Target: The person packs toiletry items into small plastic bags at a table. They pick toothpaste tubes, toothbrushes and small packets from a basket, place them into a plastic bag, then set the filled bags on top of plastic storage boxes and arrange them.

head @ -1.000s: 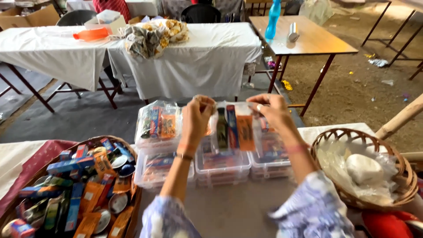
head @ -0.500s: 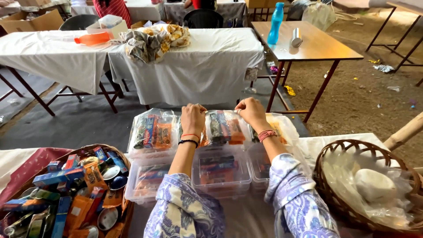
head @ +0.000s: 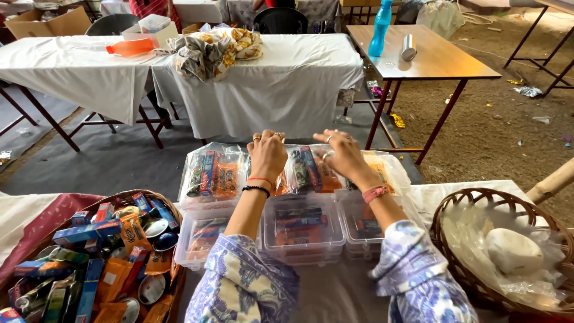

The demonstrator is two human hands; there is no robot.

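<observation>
Your fingers (head: pixel 272 139) curled, both hands pinching middle clear bag (head: pixel 305 170) of orange-blue packets, above stacked clear boxes (head: pixel 302 230) on counter (head: pixel 335 296).

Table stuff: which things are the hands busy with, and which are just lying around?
In use: left hand and right hand on the clear bags, plastic boxes, basket of packets.

Lying about: blue bottle, orange bottle, crumpled cloth, steel cup.
</observation>
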